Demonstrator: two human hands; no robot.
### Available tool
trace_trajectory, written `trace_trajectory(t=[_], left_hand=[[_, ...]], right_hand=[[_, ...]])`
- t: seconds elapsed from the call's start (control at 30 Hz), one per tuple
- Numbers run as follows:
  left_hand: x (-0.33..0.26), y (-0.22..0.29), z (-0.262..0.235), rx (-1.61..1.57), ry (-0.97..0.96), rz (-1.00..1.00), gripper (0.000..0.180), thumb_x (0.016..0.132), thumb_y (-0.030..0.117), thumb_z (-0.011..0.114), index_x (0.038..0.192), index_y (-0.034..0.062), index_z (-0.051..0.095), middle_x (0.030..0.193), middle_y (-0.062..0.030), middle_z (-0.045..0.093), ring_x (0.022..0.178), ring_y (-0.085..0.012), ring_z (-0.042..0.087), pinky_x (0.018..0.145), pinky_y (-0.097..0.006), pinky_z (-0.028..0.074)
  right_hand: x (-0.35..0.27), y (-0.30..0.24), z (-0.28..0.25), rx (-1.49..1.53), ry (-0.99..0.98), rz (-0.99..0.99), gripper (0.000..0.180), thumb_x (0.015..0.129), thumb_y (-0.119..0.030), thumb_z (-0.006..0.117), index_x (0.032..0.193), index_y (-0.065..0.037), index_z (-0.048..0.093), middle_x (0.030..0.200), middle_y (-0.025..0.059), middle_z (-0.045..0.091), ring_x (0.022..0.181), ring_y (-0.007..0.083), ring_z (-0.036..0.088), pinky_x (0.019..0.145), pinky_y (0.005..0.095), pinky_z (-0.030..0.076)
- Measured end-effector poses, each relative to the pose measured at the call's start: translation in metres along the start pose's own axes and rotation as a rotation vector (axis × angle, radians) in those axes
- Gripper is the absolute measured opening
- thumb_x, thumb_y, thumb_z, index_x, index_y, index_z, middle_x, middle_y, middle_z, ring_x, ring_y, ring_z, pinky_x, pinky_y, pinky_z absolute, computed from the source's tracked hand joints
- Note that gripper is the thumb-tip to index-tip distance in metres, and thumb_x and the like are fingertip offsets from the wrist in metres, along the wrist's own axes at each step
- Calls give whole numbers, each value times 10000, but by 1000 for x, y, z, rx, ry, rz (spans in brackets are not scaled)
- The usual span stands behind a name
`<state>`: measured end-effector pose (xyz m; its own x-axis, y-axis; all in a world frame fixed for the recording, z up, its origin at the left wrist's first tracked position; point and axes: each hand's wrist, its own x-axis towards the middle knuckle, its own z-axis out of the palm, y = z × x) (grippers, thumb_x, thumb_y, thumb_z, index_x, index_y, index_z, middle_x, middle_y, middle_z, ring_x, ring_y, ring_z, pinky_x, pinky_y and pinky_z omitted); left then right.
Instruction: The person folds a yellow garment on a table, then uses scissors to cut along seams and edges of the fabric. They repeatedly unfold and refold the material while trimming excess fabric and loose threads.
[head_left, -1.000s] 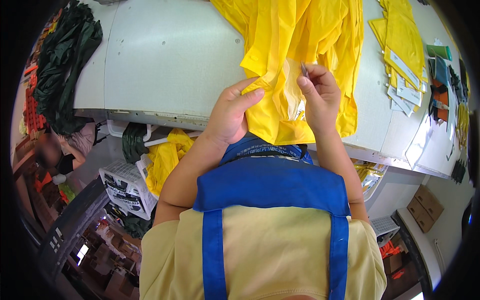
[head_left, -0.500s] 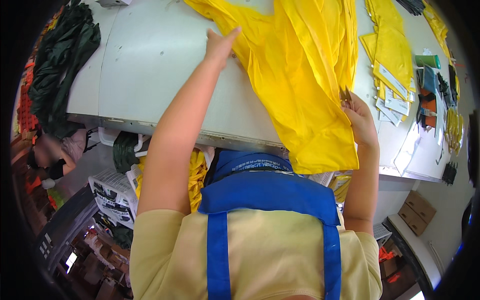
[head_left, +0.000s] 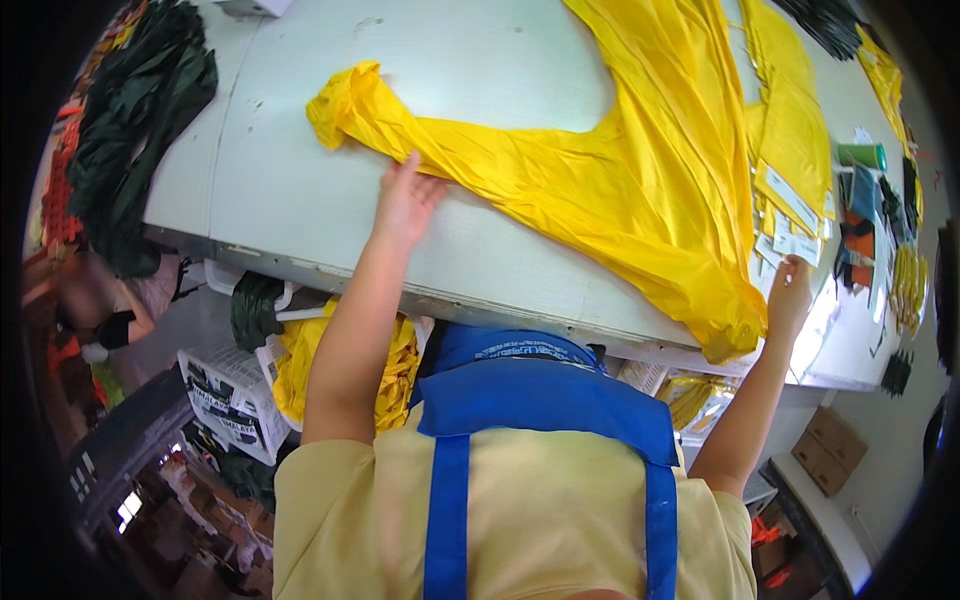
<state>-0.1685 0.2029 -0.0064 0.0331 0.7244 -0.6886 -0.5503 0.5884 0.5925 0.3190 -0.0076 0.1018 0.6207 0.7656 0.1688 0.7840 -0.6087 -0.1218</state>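
One yellow garment (head_left: 670, 180): laid across the pale table (head_left: 290, 200), its main body toward 2 o'clock, a narrow limb stretched toward 11 o'clock, where its end is bunched.
Left hand (head_left: 405, 210): held at 11 o'clock along the limb's near edge; its fingers are spread, nothing is grasped, and a fingertip seems to be laid on the fabric.
Right hand (head_left: 790, 290): placed at 3 o'clock, beside the garment's near corner; its fingers are curled, but whether anything is gripped cannot be told.
Spreading: judged partly done, since the limb is drawn out.
Creases: left unsmoothed, as are the bunched end and the crumpled near corner.
Flat yellow pieces (head_left: 793, 120): stacked toward 2 o'clock, with white cards (head_left: 790, 195).
Dark green fabric (head_left: 140, 140): heaped at 10 o'clock.
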Motion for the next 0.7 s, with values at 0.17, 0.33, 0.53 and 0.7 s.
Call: trace_trajectory(t=[0.17, 0.33, 0.53, 0.7], left_hand=[[63, 48, -14, 98, -5, 462, 517, 852, 114, 614, 1298, 92, 354, 1221, -120, 506, 1092, -283, 533, 865, -419, 476], [-36, 34, 49, 732, -155, 938, 407, 837, 35, 588, 1222, 54, 457, 1185, -135, 541, 1027, -269, 575, 798, -343, 487], [-94, 5, 37, 1090, -460, 1341, 525, 744, -12, 608, 1250, 91, 510, 902, -63, 522, 828, -255, 552, 744, -305, 482], [-117, 19, 35, 844, -634, 893, 564, 736, -31, 566, 1282, 93, 495, 1003, -54, 552, 869, -185, 550, 756, -270, 469]], right_hand=[[-4, -130, -24, 391, -197, -156, 176, 924, -101, 478, 1064, -44, 568, 845, 123, 648, 798, 220, 641, 730, 315, 480], [-42, -253, -7, 1620, -777, -64, 327, 927, -219, 515, 1204, -47, 492, 1068, 73, 601, 743, 125, 567, 736, 235, 469], [-66, -316, -32, 2315, -905, 475, 323, 962, -292, 455, 1157, -42, 521, 1074, 87, 617, 896, 173, 628, 817, 324, 505], [-68, -307, -46, 2219, -803, 258, 192, 927, -105, 507, 1099, -25, 537, 973, 86, 648, 894, 166, 624, 798, 298, 504]])
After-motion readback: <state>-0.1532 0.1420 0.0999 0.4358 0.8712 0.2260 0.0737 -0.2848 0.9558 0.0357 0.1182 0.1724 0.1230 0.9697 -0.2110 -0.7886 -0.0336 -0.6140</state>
